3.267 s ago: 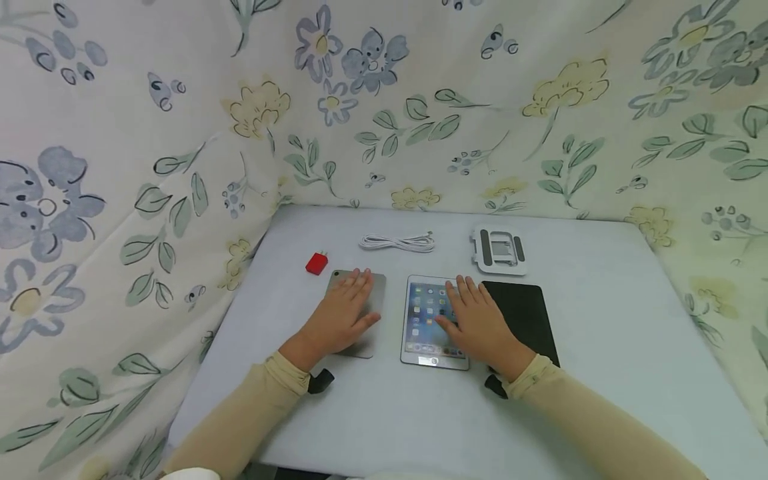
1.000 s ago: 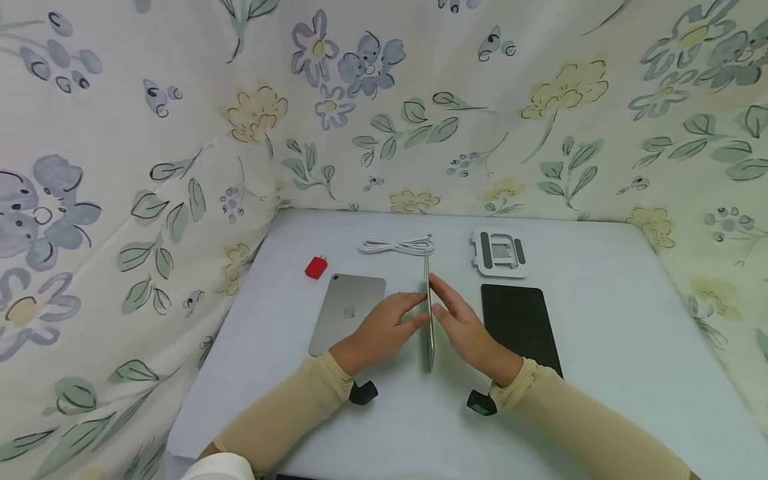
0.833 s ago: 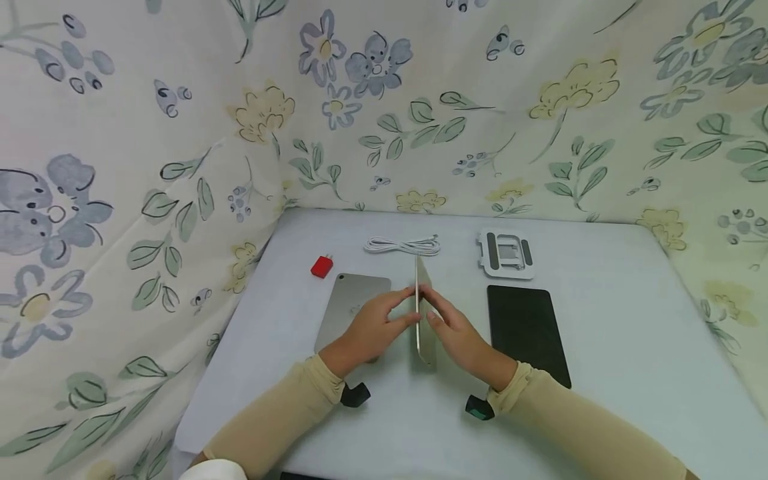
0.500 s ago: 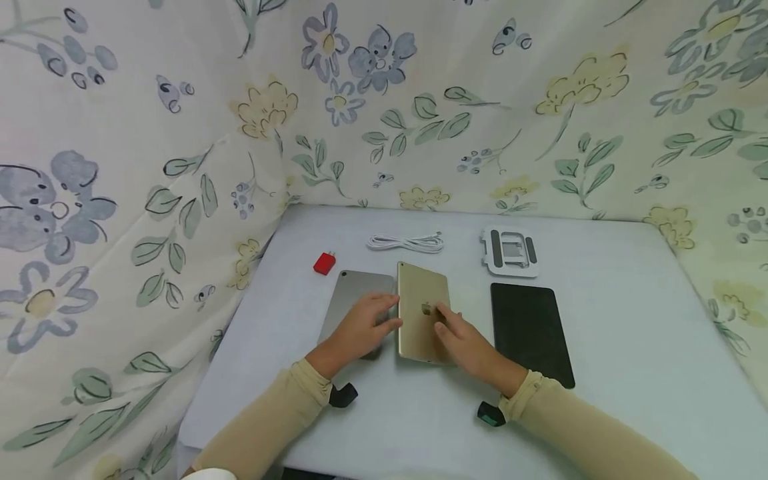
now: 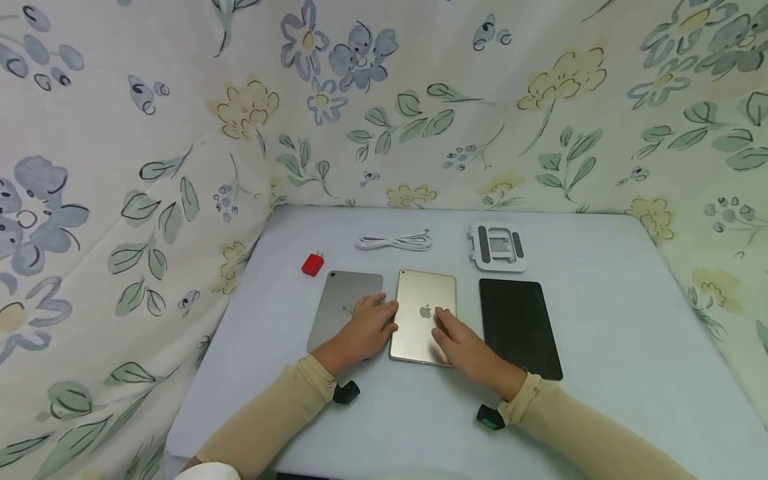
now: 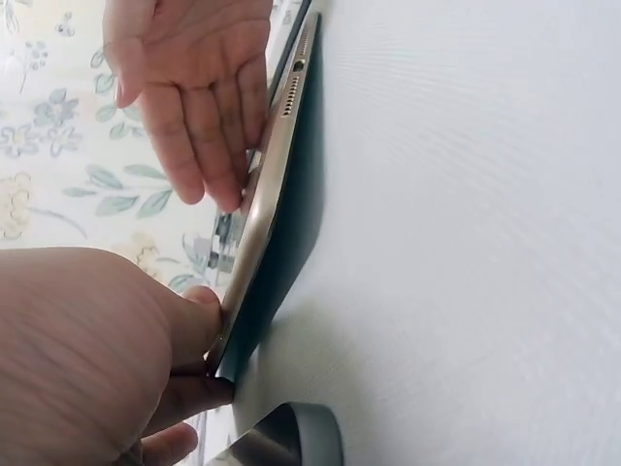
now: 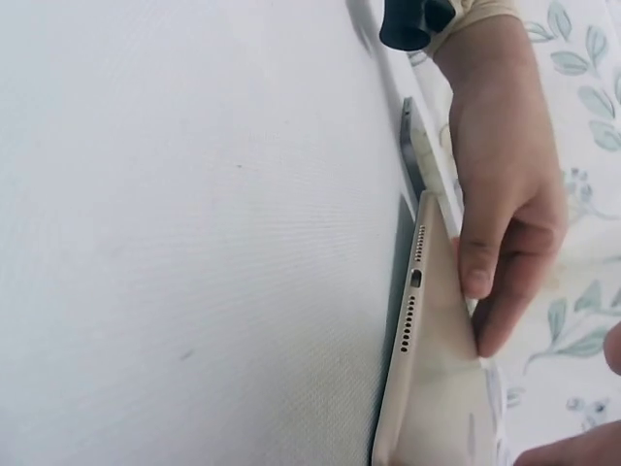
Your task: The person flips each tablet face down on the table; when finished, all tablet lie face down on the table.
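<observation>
A gold tablet (image 5: 414, 287) lies back side up in the middle of the table, its logo showing. My left hand (image 5: 360, 327) pinches its left edge between thumb and fingers; the left wrist view shows that edge of the tablet (image 6: 262, 209) slightly raised, with shadow beneath. My right hand (image 5: 471, 347) is over the right part of the back with fairly straight fingers; whether they touch it I cannot tell. Beside the left hand and partly under it lies a grey tablet (image 5: 336, 313), also back side up. To the right is a flat black tablet-shaped slab (image 5: 519, 327).
Along the back of the white table (image 5: 396, 427) lie a red charger plug (image 5: 313, 264), a bundled white cable (image 5: 393, 241) and a white folded stand (image 5: 497, 248) with grey pads. Flowered cloth (image 5: 420, 147) hangs behind and at the sides.
The gold tablet, earlier flat with its lit screen up, was stood on edge between both hands and turned over leftward. It has now come down nearly flat, back side up.
</observation>
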Demonstrator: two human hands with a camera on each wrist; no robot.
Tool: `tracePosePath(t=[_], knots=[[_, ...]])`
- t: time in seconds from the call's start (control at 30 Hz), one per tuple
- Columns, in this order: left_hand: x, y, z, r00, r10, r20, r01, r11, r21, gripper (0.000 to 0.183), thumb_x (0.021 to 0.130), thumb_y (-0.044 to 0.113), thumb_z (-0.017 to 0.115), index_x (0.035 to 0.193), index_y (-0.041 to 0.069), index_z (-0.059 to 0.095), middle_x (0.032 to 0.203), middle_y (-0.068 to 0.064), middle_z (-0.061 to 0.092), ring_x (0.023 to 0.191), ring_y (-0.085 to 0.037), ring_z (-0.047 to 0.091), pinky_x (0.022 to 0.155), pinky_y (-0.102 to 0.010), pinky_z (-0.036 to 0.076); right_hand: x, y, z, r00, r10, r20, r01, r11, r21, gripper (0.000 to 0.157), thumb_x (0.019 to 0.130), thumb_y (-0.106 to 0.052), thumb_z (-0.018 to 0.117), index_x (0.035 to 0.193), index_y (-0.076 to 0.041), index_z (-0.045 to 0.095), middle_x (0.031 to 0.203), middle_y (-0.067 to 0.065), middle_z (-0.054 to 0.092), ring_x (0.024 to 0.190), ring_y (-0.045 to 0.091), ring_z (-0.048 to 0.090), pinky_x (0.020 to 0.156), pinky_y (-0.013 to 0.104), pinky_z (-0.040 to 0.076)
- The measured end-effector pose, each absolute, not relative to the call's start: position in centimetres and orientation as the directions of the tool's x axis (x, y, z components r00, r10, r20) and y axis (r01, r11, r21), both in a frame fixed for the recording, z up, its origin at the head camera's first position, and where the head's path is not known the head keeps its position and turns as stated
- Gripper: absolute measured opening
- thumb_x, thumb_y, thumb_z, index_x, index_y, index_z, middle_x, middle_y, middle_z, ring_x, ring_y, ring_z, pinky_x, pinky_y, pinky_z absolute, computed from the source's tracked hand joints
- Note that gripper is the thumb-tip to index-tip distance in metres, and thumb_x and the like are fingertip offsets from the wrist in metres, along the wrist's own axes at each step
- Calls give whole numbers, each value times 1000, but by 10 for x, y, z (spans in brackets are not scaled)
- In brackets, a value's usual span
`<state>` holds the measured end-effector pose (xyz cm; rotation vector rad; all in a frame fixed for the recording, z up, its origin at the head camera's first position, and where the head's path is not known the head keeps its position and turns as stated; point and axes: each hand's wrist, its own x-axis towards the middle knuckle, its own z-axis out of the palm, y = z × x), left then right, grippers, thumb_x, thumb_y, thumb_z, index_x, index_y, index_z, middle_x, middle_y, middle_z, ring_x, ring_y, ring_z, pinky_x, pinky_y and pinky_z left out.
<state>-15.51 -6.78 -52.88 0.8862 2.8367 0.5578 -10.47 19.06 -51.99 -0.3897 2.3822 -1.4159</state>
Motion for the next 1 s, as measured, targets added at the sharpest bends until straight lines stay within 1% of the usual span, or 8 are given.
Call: tracePosePath(t=[0.13, 0.23, 0.33, 0.47, 0.6, 0.83, 0.93, 1.0], knots=[[-155, -65, -529, -822, 569, -7, 529, 769, 360, 48, 106, 21, 69, 148, -1, 59, 148, -14, 63, 150, -40, 40, 125, -64, 19, -105, 190, -519, -904, -402, -145, -78, 490, -868, 64, 117, -24, 45, 167, 7, 18, 173, 24, 15, 161, 39, 8, 128, 57, 13], [-156, -63, -530, -820, 572, -6, 542, 780, 314, 45, 106, 21, 70, 145, 1, 61, 146, -15, 65, 148, -40, 43, 125, -64, 21, -105, 190, -519, -904, -401, -147, -83, 502, -861, 64, 116, -22, 46, 166, 8, 19, 173, 25, 16, 161, 39, 7, 128, 57, 13], [-157, -61, -529, -799, 601, 10, 582, 770, 260, 39, 105, 21, 71, 136, 0, 64, 142, -16, 67, 144, -38, 50, 124, -56, 30, -106, 190, -519, -906, -396, -149, -84, 513, -854, 64, 116, -22, 46, 166, 8, 20, 173, 26, 16, 161, 39, 8, 128, 57, 14], [-157, -60, -526, -777, 629, 19, 612, 748, 257, 33, 105, 19, 71, 130, -2, 65, 140, -18, 67, 139, -37, 55, 121, -44, 38, -106, 189, -520, -906, -393, -158, -78, 521, -850, 65, 116, -23, 47, 166, 8, 20, 173, 25, 16, 161, 39, 7, 128, 57, 13], [-154, -61, -522, -780, 626, 11, 605, 749, 272, 36, 106, 19, 70, 135, -3, 64, 141, -19, 66, 140, -36, 54, 120, -43, 39, -105, 188, -520, -906, -391, -163, -71, 520, -851, 65, 116, -23, 47, 166, 7, 20, 173, 25, 15, 161, 38, 7, 128, 57, 13], [-151, -61, -519, -786, 617, 18, 598, 755, 269, 36, 106, 19, 70, 135, -2, 65, 141, -18, 66, 141, -34, 54, 119, -43, 41, -105, 188, -523, -908, -387, -157, -75, 521, -850, 65, 116, -23, 47, 167, 7, 20, 174, 24, 15, 161, 38, 7, 128, 57, 13], [-152, -60, -518, -778, 628, -3, 611, 758, 226, 38, 107, 21, 69, 137, -2, 65, 143, -17, 66, 141, -33, 54, 119, -42, 41, -105, 188, -521, -910, -393, -131, -114, 541, -833, 66, 115, -25, 47, 166, 8, 20, 173, 25, 17, 161, 40, 11, 127, 58, 15], [-154, -60, -516, -766, 642, -30, 629, 758, 173, 44, 109, 26, 65, 143, -1, 62, 149, -17, 61, 144, -33, 52, 120, -44, 40, -107, 192, -516, -911, -403, -89, -176, 576, -799, 68, 115, -27, 47, 167, 7, 19, 173, 25, 18, 161, 40, 13, 127, 59, 17]])
